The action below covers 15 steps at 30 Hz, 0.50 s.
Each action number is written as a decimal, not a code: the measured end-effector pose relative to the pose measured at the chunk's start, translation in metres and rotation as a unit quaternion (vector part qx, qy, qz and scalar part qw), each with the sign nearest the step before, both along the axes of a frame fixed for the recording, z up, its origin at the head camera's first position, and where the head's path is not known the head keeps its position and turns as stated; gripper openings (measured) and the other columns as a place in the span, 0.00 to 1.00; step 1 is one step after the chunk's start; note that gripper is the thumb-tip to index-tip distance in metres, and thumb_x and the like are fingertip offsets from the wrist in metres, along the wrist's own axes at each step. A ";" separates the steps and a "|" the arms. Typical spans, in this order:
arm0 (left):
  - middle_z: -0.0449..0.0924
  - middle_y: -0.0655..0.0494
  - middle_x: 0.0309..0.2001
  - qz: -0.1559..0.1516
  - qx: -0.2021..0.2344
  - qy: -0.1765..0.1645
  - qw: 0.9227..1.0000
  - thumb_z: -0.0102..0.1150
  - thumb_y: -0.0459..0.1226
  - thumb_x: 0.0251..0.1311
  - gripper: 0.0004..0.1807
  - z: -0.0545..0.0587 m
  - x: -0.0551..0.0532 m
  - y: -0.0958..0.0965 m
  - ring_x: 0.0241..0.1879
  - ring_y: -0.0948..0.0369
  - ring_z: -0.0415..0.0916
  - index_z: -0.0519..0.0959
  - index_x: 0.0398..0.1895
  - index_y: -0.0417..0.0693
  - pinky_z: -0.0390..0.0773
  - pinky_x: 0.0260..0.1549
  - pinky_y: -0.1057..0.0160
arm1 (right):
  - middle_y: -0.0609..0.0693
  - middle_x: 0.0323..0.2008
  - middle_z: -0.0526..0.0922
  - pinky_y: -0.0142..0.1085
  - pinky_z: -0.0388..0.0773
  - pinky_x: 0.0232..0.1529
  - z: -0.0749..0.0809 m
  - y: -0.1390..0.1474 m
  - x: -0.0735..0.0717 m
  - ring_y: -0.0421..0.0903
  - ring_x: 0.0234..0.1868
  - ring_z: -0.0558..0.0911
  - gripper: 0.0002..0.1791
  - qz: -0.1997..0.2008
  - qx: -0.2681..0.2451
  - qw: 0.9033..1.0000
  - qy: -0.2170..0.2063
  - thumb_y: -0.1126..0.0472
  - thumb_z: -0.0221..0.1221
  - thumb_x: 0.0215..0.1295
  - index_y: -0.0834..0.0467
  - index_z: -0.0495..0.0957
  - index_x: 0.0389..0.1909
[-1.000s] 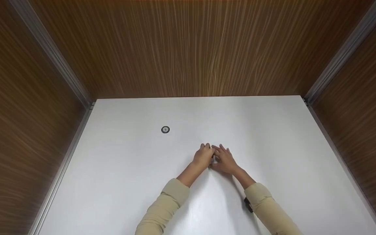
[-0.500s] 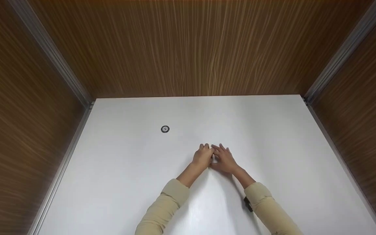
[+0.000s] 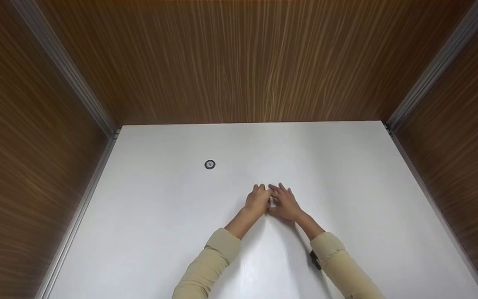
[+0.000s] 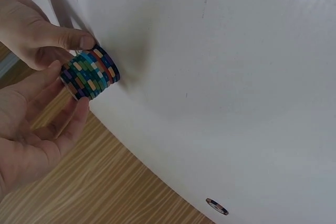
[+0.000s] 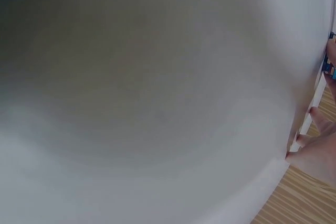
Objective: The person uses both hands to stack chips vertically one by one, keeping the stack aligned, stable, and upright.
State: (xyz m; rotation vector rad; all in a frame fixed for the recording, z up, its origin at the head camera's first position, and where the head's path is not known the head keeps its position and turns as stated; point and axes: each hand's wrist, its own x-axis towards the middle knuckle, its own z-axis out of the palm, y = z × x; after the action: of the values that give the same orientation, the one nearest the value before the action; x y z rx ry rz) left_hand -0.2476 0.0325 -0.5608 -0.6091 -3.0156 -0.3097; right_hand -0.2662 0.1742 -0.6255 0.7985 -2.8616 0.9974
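Observation:
A stack of poker chips with blue, green and multicoloured edges stands on the white table between the two hands. In the left wrist view, my left hand holds the stack by its upper end with its fingertips. My right hand grips low on the stack, its thumb beside the bottom chips; its other fingers spread out and touch the tabletop in the right wrist view. My left hand hides most of the stack in the head view. One lone poker chip lies flat, farther off to the left.
The white table is bounded by a wood-grain panel at the back and similar panels on both sides. Grey metal posts stand at the corners. A dark object shows beside the right sleeve.

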 end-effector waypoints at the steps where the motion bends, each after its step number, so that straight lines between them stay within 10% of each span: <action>1: 0.75 0.50 0.36 0.001 0.000 -0.002 1.000 0.64 0.33 0.51 0.10 0.000 0.000 0.000 0.38 0.56 0.72 0.81 0.39 0.47 0.78 0.31 0.67 | 0.63 0.60 0.66 0.68 0.43 0.57 0.000 0.000 0.000 0.69 0.63 0.54 0.32 -0.001 0.001 1.000 -0.001 0.56 0.68 0.48 0.63 0.74 0.55; 15: 0.76 0.49 0.35 -0.005 0.004 0.002 1.000 0.64 0.33 0.53 0.11 0.001 0.002 0.000 0.38 0.54 0.72 0.80 0.41 0.45 0.77 0.33 0.68 | 0.64 0.61 0.63 0.66 0.38 0.59 -0.001 0.001 0.001 0.69 0.64 0.51 0.31 0.007 -0.006 1.000 -0.015 0.60 0.66 0.51 0.64 0.71 0.57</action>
State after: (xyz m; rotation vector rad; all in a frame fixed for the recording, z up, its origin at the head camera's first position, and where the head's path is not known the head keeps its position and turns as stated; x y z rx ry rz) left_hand -0.2460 0.0322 -0.5603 -0.6246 -3.0070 -0.3220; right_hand -0.2649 0.1753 -0.6266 0.8122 -2.8755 1.0350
